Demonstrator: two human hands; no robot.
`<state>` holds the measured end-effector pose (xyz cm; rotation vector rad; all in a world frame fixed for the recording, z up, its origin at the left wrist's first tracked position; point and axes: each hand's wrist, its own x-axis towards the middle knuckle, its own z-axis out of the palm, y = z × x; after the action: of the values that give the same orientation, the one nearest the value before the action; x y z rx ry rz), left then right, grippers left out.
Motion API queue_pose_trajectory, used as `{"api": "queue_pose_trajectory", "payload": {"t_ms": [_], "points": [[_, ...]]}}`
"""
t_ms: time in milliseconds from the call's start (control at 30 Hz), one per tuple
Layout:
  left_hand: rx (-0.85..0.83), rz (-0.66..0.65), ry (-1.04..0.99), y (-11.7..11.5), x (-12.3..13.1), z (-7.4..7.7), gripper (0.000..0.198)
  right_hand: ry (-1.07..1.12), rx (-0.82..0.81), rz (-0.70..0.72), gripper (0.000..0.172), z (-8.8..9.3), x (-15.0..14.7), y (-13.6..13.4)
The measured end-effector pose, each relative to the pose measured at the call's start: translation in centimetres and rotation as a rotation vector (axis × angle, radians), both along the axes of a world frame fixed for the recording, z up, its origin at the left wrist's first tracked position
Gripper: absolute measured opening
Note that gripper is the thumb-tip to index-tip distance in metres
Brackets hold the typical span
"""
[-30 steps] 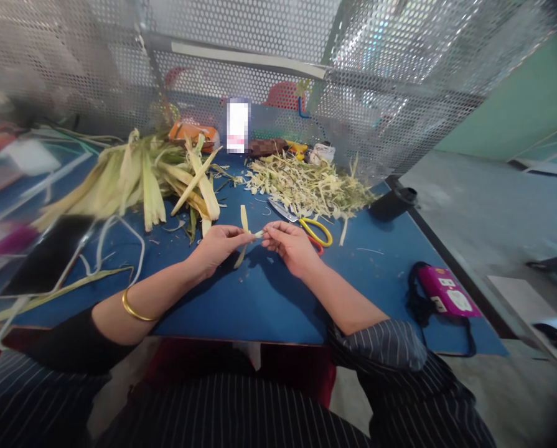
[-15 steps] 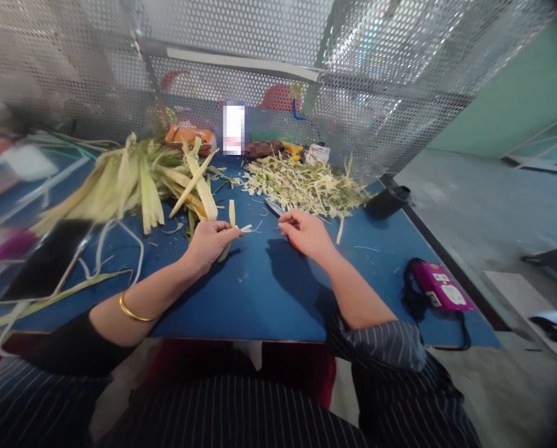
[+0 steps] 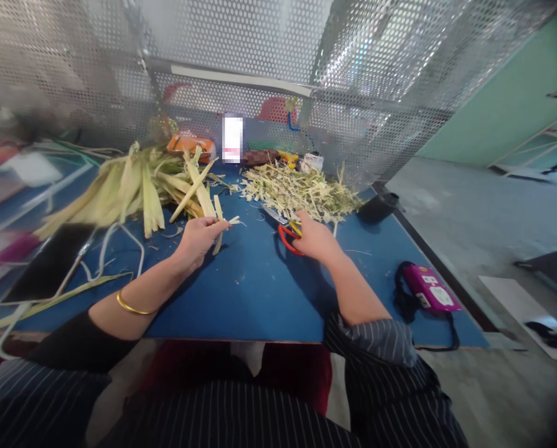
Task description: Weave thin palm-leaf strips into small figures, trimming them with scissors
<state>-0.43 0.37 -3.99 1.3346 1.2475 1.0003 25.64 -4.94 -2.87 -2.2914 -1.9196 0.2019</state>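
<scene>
My left hand (image 3: 198, 239) is closed, thumb and fingers pinching a pale corn husk strip (image 3: 218, 208). Short strip ends stick out past the fingertips, with a thin white thread trailing from them. On the right, my right hand (image 3: 316, 238) has its fingers curled at the red handles of a pair of scissors (image 3: 288, 240). The blades point away to the left, and a yellow part shows by the handle. Whether the scissors rest on the table I cannot tell. Just beyond them lies a heap of husk scraps (image 3: 301, 190).
A pile of long dried husks (image 3: 124, 186) covers the left back. A tablet (image 3: 49, 264) with white cable lies left. At right are a black cylinder (image 3: 378, 208) and a purple box (image 3: 431, 288) with a black strap. A perforated metal screen (image 3: 241, 37) stands behind the blue table (image 3: 241, 305).
My right hand has shifted right along the scissors, showing more of the red handle, and now grips there. My left hand still pinches the strip. The whole view has shifted slightly.
</scene>
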Motion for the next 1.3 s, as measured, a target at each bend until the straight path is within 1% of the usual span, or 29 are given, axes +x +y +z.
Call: {"api": "queue_pose_trajectory", "payload": {"t_ms": [67,167,233,267,300,367,400,467,533,633,733,833,967,1167,1300], "points": [[-0.041,0.001,-0.045,0.1,0.1,0.1,0.023,0.249,0.111,-0.015,0.072,-0.1,0.1,0.1],[-0.121,-0.035,-0.119,0.2,0.8,1.0,0.021,0.795,0.246,-0.059,0.065,-0.3,-0.2,0.3],[-0.141,-0.08,-0.16,0.5,1.7,1.8,0.02,1.157,0.255,-0.044,0.057,-0.4,-0.5,0.4],[-0.133,-0.091,-0.177,0.9,2.4,2.2,0.02,1.292,0.236,-0.027,0.052,-0.4,-0.6,0.4],[-0.112,-0.093,-0.2,1.3,3.2,2.6,0.021,1.388,0.211,-0.022,0.047,-0.4,-0.6,0.4],[-0.118,-0.066,-0.267,2.6,5.1,3.0,0.029,1.48,0.17,-0.05,0.04,-0.4,-0.5,0.4],[-0.126,-0.064,-0.29,3.2,6.0,3.0,0.033,1.495,0.163,-0.077,0.038,-0.3,-0.4,0.4],[-0.134,-0.069,-0.322,4.5,7.7,2.8,0.034,1.503,0.172,-0.11,0.037,0.0,-0.1,0.5],[-0.136,-0.088,-0.35,5.4,8.7,2.2,0.034,1.485,0.192,-0.092,0.04,0.5,0.1,0.3],[-0.134,-0.112,-0.37,6.2,8.9,1.1,0.034,1.329,0.199,-0.013,0.046,1.3,0.3,-0.4],[-0.124,-0.079,-0.373,6.5,8.2,0.5,0.033,1.157,0.12,0.083,0.048,2.0,0.2,-1.2],[-0.096,-0.038,-0.384,6.7,7.7,0.5,0.034,1.072,0.049,0.107,0.047,2.0,-0.2,-1.6],[-0.075,-0.04,-0.408,6.4,7.9,0.8,0.033,0.969,-0.015,0.095,0.044,1.6,-0.9,-1.5],[-0.101,-0.123,-0.425,5.3,8.6,0.7,0.027,0.974,0.033,0.083,0.046,0.9,-1.3,-1.2],[-0.101,-0.176,-0.427,5.1,8.9,0.3,0.026,0.997,0.049,0.067,0.045,0.5,-1.4,-1.0]]}}
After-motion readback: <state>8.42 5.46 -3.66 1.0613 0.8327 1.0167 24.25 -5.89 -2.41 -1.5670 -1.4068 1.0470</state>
